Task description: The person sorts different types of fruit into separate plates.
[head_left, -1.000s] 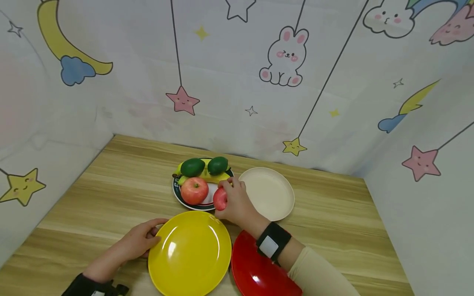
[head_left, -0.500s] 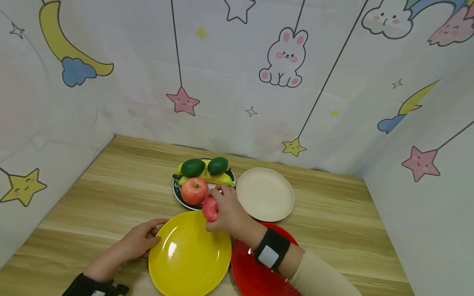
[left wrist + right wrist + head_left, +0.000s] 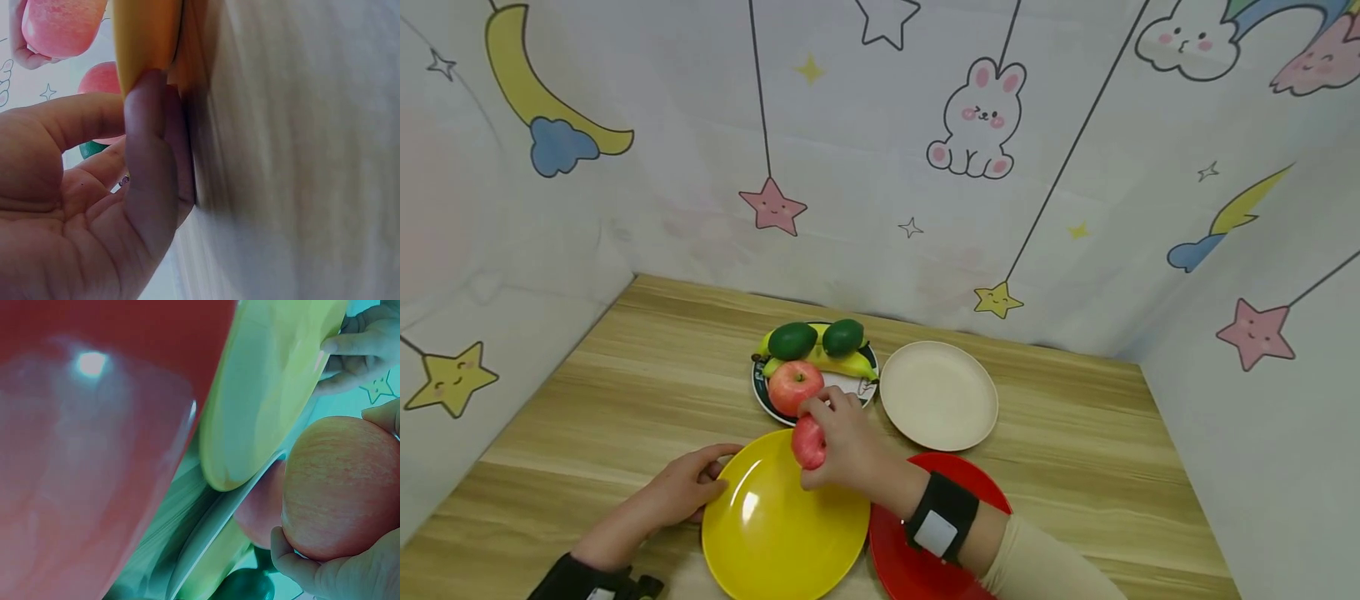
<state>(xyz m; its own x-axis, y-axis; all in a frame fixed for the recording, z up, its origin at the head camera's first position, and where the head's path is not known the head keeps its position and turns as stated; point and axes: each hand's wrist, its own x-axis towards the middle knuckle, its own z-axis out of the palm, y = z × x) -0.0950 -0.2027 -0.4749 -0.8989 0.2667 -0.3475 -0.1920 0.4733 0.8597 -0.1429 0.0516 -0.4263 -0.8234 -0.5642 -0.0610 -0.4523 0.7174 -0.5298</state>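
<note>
Carried from the fruit plate, red apple [image 3: 808,442] now over yellow plate [image 3: 775,533].

No readable text, label, brand or number anywhere in these views. Only drawn signs without wording on the backdrop [image 3: 880,150]: stars, moons, clouds, a rabbit. Some small markings on the rim of the dark plate [image 3: 760,392], too small to make out.
</note>
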